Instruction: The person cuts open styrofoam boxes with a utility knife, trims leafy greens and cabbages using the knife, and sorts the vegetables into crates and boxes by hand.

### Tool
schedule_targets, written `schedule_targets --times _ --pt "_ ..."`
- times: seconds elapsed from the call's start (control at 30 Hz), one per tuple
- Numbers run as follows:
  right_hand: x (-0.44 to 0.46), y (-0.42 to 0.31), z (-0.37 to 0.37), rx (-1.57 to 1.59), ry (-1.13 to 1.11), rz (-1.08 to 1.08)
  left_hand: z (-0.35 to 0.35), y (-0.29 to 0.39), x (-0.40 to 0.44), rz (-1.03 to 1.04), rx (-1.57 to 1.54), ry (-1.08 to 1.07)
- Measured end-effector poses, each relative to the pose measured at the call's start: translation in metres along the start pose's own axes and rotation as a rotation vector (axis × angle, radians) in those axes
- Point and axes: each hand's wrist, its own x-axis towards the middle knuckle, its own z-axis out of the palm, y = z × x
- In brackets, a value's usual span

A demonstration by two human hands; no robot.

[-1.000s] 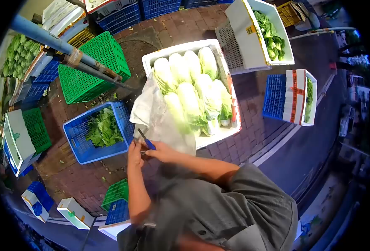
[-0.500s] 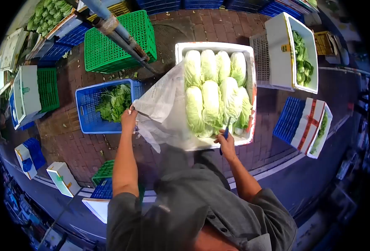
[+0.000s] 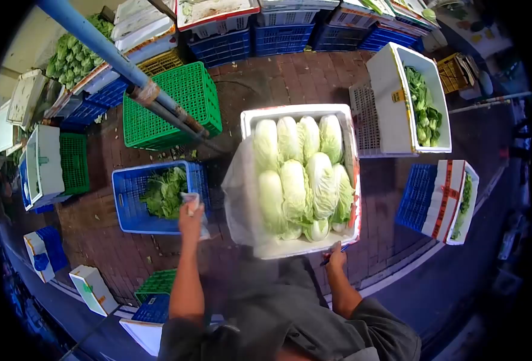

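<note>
A white foam box (image 3: 296, 111) in front of me holds several napa cabbages (image 3: 293, 189) in two rows. A translucent plastic sheet (image 3: 237, 198) hangs over its left side. My left hand (image 3: 190, 221) is closed around a crumpled piece of pale plastic (image 3: 204, 231), at the right edge of the blue basket (image 3: 135, 225) of leafy greens (image 3: 165, 191). At the box's near right corner, my right hand (image 3: 337, 259) is closed round a slim blue tool (image 3: 325, 262), mostly hidden by the fingers; its kind is unclear.
An upturned-looking green crate (image 3: 170, 102) stands at the back left, behind a slanting blue pole (image 3: 97, 42). To the right are a tall foam box (image 3: 392, 108) of greens and a taped foam box (image 3: 443, 198). Stacked blue crates (image 3: 284, 41) line the back.
My left hand has let the large sheet drop against the box and moved away with crumpled plastic in it. My right hand has withdrawn from over the cabbages to the box's near right corner.
</note>
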Motion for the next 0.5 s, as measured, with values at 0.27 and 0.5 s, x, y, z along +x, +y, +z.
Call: schedule_targets --times 0.27,0.5 --pt "0.018 0.004 0.015 0.125 -0.060 0.063 0.170 0.034 0.028 0.066 0.187 -0.205" --pt "0.005 -0.015 0.022 0.164 -0.084 0.046 0.182 0.098 0.060 0.123 0.537 -0.425"
